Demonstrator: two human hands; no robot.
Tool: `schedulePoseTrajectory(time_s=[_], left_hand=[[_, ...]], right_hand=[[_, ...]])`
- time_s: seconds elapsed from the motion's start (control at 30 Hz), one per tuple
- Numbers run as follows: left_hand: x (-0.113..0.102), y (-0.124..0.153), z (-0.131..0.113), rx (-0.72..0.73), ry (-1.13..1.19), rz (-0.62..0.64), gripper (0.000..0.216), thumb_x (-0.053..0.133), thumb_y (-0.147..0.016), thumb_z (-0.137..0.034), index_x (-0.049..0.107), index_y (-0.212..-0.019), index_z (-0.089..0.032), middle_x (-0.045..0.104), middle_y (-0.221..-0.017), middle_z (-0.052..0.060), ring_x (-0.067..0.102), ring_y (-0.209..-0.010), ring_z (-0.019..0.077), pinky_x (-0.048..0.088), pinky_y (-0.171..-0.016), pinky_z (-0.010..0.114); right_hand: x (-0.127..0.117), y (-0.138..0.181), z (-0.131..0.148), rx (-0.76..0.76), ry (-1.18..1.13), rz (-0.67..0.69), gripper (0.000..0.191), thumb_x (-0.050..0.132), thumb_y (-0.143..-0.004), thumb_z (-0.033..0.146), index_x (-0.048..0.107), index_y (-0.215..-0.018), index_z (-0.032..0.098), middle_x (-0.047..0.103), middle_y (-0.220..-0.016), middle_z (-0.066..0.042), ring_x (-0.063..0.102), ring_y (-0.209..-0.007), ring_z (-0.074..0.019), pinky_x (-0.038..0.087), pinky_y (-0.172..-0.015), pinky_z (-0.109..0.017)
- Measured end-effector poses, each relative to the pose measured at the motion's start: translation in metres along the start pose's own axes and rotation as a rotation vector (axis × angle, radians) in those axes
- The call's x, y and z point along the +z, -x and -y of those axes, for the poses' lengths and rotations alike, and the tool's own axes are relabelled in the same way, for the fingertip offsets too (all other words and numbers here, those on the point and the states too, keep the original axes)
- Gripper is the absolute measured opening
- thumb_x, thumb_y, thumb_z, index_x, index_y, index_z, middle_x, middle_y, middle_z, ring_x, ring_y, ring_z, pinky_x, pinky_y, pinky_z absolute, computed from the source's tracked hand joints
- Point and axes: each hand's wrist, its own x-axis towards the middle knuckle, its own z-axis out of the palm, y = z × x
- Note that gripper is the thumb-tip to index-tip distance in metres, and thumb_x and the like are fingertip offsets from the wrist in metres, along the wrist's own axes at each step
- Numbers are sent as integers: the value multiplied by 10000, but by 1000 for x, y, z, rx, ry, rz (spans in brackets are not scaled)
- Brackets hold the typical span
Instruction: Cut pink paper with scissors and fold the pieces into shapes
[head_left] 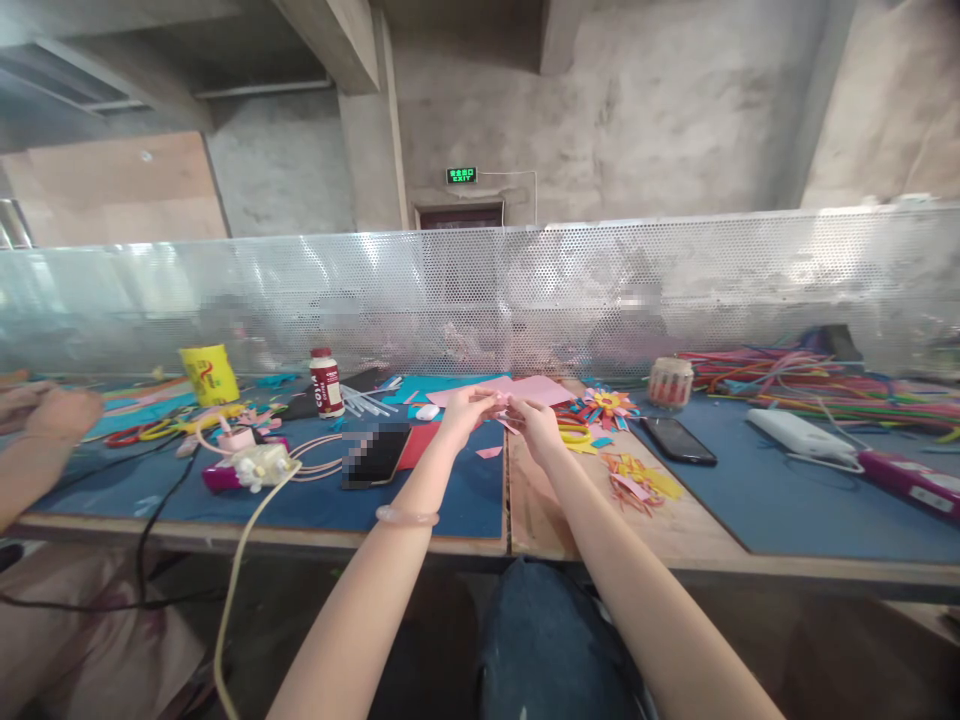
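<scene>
The small pink paper piece point(504, 403) is being held just above the middle of the wooden table point(540, 510), toward its far edge. The left hand point(469, 408) and the right hand point(534, 420) are both pinching it, fingers curled tight onto it from either side. Its shape is too small to make out.

Judging by what is lying about, the paper work is partly along. One multicoloured paper flower point(609, 403) is lying finished just right of the hands. One loose cluster of yellow and pink paper scraps point(637, 480) is sitting nearer the front edge. One flat pink paper sheet point(525, 388) is lying behind the hands, largely uncut. A big heap of coloured strips point(825, 385) is waiting unused toward the far right corner.

Counting outward:
- two dark phones, one point(677, 440) on the right blue mat point(787, 500) and one point(375, 455) on the left
- one red-and-white round tub point(670, 381)
- one brown bottle with a white cap point(326, 383)
- one yellow plastic cup point(208, 374) toward the far left
- one white oblong power bank point(795, 433)

A co-worker's hand point(60, 410) is resting closed at the left edge. A perforated metal screen point(480, 290) is running along the far edge.
</scene>
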Motion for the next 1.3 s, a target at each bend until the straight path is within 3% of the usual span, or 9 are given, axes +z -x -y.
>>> schedulePoseTrajectory(time_s=[0.2, 0.4, 0.53, 0.63, 0.87, 1.3], left_hand=[[0, 0, -1, -4, -10, 3, 272, 699, -634, -290, 646, -826, -104, 687, -815, 107, 645, -764, 180, 490, -776, 343], [0, 0, 0, 39, -60, 15, 260, 689, -641, -293, 644, -819, -109, 686, -787, 92, 643, -752, 178, 493, -774, 349], [1, 0, 1, 120, -172, 34, 250, 664, -668, -325, 634, -813, -123, 679, -781, 88, 642, -743, 189, 506, -725, 339], [2, 0, 1, 152, -266, 49, 273, 664, -669, -348, 605, -812, -124, 669, -732, 82, 640, -669, 187, 510, -666, 337], [7, 3, -1, 168, -264, 76, 374, 669, -674, -319, 495, -955, -144, 644, -650, 30, 626, -574, 162, 504, -594, 304], [7, 3, -2, 128, -243, 90, 345, 673, -682, -285, 505, -942, -134, 658, -685, 42, 632, -587, 159, 514, -621, 315]], right_hand=[[-1, -1, -2, -46, 69, 77, 232, 673, -614, 368, 647, -692, 151, 663, -728, -33, 610, -692, -135, 471, -643, -233], [-1, -2, -3, -47, 183, 52, 260, 647, -615, 398, 650, -703, 154, 652, -673, -15, 593, -631, -131, 450, -576, -224], [1, -3, -2, -218, 330, -30, 213, 603, -676, 337, 662, -805, 178, 666, -788, -27, 592, -722, -151, 459, -622, -247], [1, -5, -2, -297, 354, -10, 196, 596, -692, 330, 663, -788, 174, 664, -766, -28, 588, -714, -152, 458, -657, -259], [-1, -5, -1, -259, 311, 33, 247, 595, -696, 380, 646, -724, 140, 641, -663, -28, 580, -633, -143, 463, -619, -254], [-1, -3, 1, -231, 276, 5, 330, 558, -707, 455, 627, -682, 133, 621, -630, -22, 570, -599, -134, 453, -581, -243]])
